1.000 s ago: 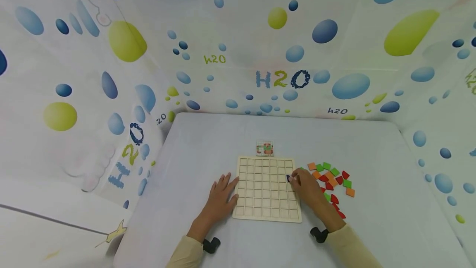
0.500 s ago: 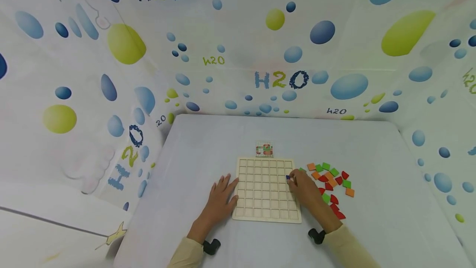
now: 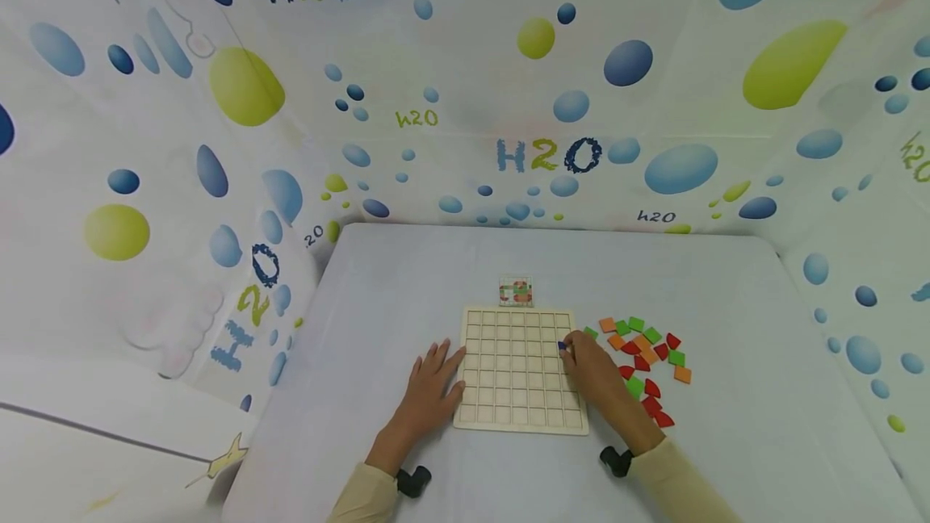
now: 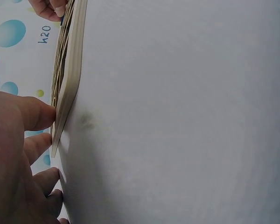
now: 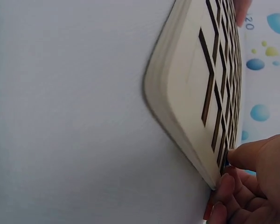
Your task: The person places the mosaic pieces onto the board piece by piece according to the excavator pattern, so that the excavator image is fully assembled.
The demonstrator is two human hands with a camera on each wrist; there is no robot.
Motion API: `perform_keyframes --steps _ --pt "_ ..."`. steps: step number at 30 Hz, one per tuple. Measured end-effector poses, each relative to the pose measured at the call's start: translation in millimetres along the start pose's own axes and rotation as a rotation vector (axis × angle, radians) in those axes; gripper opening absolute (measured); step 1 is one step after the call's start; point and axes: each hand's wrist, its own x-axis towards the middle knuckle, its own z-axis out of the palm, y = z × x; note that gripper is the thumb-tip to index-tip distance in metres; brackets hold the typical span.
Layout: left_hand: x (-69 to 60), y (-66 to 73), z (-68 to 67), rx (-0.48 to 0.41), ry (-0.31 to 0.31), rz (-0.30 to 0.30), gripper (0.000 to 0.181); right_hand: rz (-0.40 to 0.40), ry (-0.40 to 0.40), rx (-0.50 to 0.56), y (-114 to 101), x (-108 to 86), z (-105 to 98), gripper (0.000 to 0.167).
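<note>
A square wooden grid board (image 3: pixel 519 370) lies on the white table. My left hand (image 3: pixel 433 384) rests at its left edge with fingers spread; in the left wrist view, thumb and forefinger of that left hand (image 4: pixel 18 140) touch the board's rim. At the right edge, my right hand (image 3: pixel 592 366) pinches a small dark blue tile (image 3: pixel 562 345) over a cell in the outermost column. Most of the tile is hidden by the fingers. From the right wrist, the thumb of my right hand (image 5: pixel 259 172) covers nearly all of the blue, and the other fingers curl beside the board's edge.
Loose orange, green and red tiles (image 3: pixel 641 363) are scattered to the right of the board, some close to my right forearm. Behind the board lies a small printed pattern card (image 3: pixel 516 291). A patterned wall cloth (image 3: pixel 436 63) rises behind the table.
The right fingers have shifted slightly over the blue tile, so less of it shows. My left hand stays in place at the board's edge.
</note>
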Motion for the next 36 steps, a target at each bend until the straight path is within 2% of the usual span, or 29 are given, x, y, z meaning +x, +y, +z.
perform_keyframes --steps 6,13,18,26,36 --pt "0.0 0.4 -1.4 -0.006 0.003 0.009 0.059 0.009 0.003 0.012 -2 1.2 1 0.024" --pt "-0.9 2.1 -2.5 -0.015 0.018 0.007 0.058 -0.004 0.021 0.099 2 3.2 -1 0.025" --pt "-0.8 1.2 -1.2 -0.017 0.020 0.008 0.058 -0.002 0.014 0.122 5 5.4 0 0.024" --pt "-0.9 0.8 -0.7 -0.016 0.012 0.008 0.059 0.053 -0.017 0.115 9 8.6 3 0.027" --pt "-0.9 2.1 -1.3 -0.009 0.029 0.019 0.058 0.033 -0.005 0.101 6 5.5 1 0.028"
